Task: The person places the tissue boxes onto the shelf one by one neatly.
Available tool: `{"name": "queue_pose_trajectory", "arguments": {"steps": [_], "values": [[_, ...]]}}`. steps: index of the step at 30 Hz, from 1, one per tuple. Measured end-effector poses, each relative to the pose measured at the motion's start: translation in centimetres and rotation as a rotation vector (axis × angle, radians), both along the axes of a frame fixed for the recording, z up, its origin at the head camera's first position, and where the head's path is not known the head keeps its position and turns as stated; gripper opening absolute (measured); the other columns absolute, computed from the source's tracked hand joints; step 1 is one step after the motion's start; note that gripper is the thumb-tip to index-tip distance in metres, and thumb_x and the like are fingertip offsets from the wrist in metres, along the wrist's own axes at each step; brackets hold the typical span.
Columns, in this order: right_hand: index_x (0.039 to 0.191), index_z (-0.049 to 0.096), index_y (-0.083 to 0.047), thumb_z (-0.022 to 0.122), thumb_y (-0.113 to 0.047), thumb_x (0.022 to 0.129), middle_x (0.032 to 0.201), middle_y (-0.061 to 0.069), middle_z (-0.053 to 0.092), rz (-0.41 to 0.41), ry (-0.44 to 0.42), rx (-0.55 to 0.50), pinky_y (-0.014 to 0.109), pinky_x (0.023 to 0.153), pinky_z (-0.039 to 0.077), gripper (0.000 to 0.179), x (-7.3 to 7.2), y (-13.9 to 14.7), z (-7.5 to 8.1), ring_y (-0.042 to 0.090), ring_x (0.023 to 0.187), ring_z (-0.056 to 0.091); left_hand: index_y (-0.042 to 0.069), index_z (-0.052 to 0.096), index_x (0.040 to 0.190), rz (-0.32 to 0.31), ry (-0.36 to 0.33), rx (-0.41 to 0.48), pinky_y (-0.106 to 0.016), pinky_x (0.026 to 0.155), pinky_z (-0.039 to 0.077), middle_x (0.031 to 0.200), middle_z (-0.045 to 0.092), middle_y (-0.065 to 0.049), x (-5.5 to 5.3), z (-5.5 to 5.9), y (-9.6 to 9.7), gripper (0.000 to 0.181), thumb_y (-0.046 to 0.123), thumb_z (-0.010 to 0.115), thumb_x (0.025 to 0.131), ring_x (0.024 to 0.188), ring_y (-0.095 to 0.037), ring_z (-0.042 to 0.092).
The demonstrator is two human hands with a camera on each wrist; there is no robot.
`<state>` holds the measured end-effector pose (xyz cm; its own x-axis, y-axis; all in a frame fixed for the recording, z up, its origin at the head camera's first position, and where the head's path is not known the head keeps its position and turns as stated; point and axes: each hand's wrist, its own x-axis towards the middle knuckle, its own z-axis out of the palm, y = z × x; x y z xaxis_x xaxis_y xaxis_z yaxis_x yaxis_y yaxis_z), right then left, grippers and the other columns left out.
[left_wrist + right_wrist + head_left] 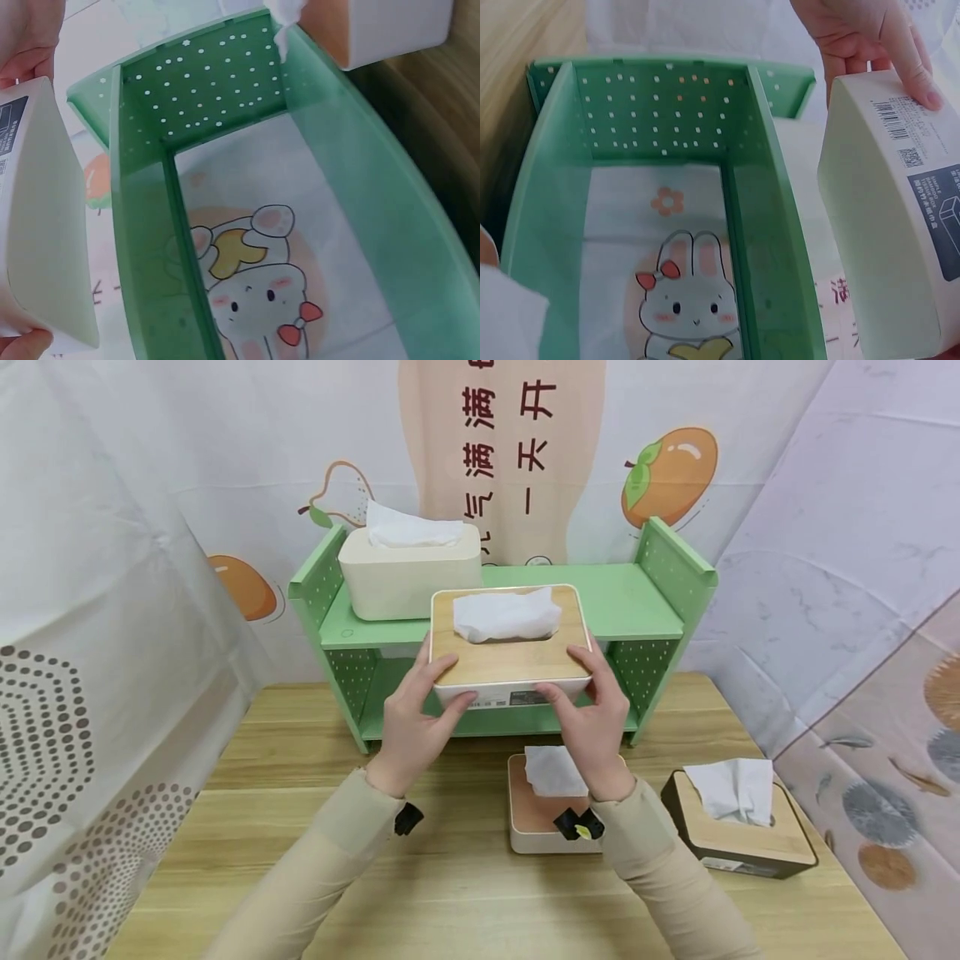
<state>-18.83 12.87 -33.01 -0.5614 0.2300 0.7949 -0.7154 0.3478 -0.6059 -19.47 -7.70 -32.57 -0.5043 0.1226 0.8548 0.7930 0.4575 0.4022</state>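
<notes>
Both hands hold up a white tissue box (450,660) with a wood-look lid and a tissue poking from its slot. My left hand (416,714) grips its left end, and my right hand (592,722) grips the right end, thumbs on the near face. In the head view the box overlaps the front edge of the upper tier of a green shelf (600,597), tilted so the lid faces the camera. A printed label on the box (881,225) shows in the right wrist view. On that tier's left side stands a cream tissue box (408,581), just behind the held one.
A tissue box with a brownish-orange lid (528,814) sits on the wooden table (300,827) beneath my right forearm. Farther right stands a dark-sided tissue box (727,835) with a wood-look lid. Perforated end panels (675,568) bound the shelf; a printed cloth hangs behind.
</notes>
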Motion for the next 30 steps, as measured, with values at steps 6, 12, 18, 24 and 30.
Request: {"name": "queue_pose_trajectory", "arguments": {"steps": [6, 12, 18, 24, 30], "values": [[0.118, 0.059, 0.005, 0.076, -0.031, 0.075, 0.141, 0.019, 0.047, -0.064, -0.032, -0.018, 0.012, 0.083, 0.046, 0.059, -0.6, 1.5, 0.4, 0.036, 0.108, 0.061, -0.001, 0.059, 0.119, -0.031, 0.032, -0.027, -0.046, 0.088, 0.051, 0.141, 0.039, -0.032, -1.2, 0.8, 1.7, 0.046, 0.005, 0.077, 0.077, 0.127, -0.038, 0.046], [0.119, 0.060, 0.003, 0.078, -0.017, 0.076, 0.137, 0.017, 0.052, -0.122, -0.063, -0.046, 0.011, 0.078, 0.046, 0.051, -1.4, 2.5, 0.7, 0.032, 0.097, 0.064, 0.000, 0.059, 0.117, -0.032, 0.041, -0.044, -0.043, 0.083, 0.054, 0.139, 0.042, -0.032, -2.4, 1.2, 3.2, 0.042, 0.008, 0.076, 0.079, 0.126, -0.038, 0.048], [0.119, 0.060, 0.002, 0.078, -0.010, 0.075, 0.136, 0.014, 0.054, -0.167, -0.077, -0.054, 0.011, 0.074, 0.045, 0.048, -2.3, 3.3, 0.7, 0.005, 0.091, 0.061, 0.000, 0.059, 0.118, -0.031, -0.009, -0.077, -0.039, 0.070, 0.057, 0.141, 0.042, -0.029, -3.5, 1.4, 4.1, 0.042, 0.012, 0.074, 0.081, 0.125, -0.037, 0.049], [0.119, 0.060, 0.002, 0.077, -0.012, 0.078, 0.132, 0.015, 0.057, -0.186, -0.116, -0.062, 0.010, 0.068, 0.043, 0.047, -3.1, 3.8, 0.5, -0.007, 0.081, 0.056, 0.001, 0.059, 0.119, -0.025, -0.034, -0.102, -0.043, 0.083, 0.054, 0.139, 0.042, -0.031, -4.4, 1.4, 4.8, 0.042, 0.015, 0.073, 0.083, 0.123, -0.039, 0.050], [0.119, 0.061, 0.001, 0.077, -0.012, 0.078, 0.132, 0.016, 0.057, -0.205, -0.136, -0.059, 0.010, 0.065, 0.041, 0.046, -3.7, 4.2, 0.4, -0.006, 0.076, 0.054, 0.002, 0.058, 0.120, -0.018, -0.075, -0.112, -0.043, 0.091, 0.051, 0.141, 0.041, -0.031, -4.9, 1.2, 5.2, 0.041, 0.018, 0.072, 0.084, 0.126, -0.039, 0.048]]}}
